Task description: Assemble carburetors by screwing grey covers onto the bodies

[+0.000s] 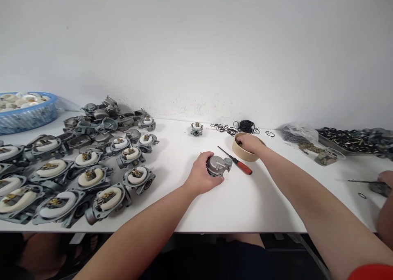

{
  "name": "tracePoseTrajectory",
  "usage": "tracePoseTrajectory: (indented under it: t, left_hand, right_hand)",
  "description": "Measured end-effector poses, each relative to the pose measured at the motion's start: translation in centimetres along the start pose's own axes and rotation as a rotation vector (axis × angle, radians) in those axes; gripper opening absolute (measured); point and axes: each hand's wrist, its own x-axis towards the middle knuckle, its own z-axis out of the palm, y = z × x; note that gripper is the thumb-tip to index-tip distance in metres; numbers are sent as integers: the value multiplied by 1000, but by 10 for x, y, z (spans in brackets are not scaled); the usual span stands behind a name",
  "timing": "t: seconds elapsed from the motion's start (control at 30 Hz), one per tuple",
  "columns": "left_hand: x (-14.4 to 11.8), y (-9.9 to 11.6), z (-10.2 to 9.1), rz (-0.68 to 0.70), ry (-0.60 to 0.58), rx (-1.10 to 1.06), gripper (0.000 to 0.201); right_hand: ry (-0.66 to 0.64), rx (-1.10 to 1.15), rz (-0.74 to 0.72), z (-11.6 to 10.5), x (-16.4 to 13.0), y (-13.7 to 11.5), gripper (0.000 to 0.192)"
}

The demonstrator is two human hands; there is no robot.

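My left hand point(202, 174) grips a grey metal carburetor body point(218, 165) resting on the white table point(239, 206). My right hand point(249, 143) reaches into a small round tan bowl point(238, 151); its fingers are down inside the bowl, and what they touch is hidden. A red-handled screwdriver point(237, 161) lies between the carburetor and the bowl, pointing away to the left.
Several carburetors with white floats point(86, 177) cover the table's left side, beside a blue basket point(27, 112). A lone carburetor point(196, 129), black O-rings point(242, 127), a bag and a tray of dark parts point(353, 138) line the back. Another person's hand point(385, 181) works at the right edge.
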Motion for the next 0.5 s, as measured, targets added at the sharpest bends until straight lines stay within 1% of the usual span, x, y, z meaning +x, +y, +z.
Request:
tracePoseTrajectory:
  t: [0.3, 0.5]
  left_hand:
    - [1, -4, 0, 7, 4, -2, 73]
    - [1, -4, 0, -6, 3, 5, 73]
  right_hand:
    - [2, -21, -37, 5, 8, 6, 32]
    - [-8, 2, -10, 12, 16, 10, 30]
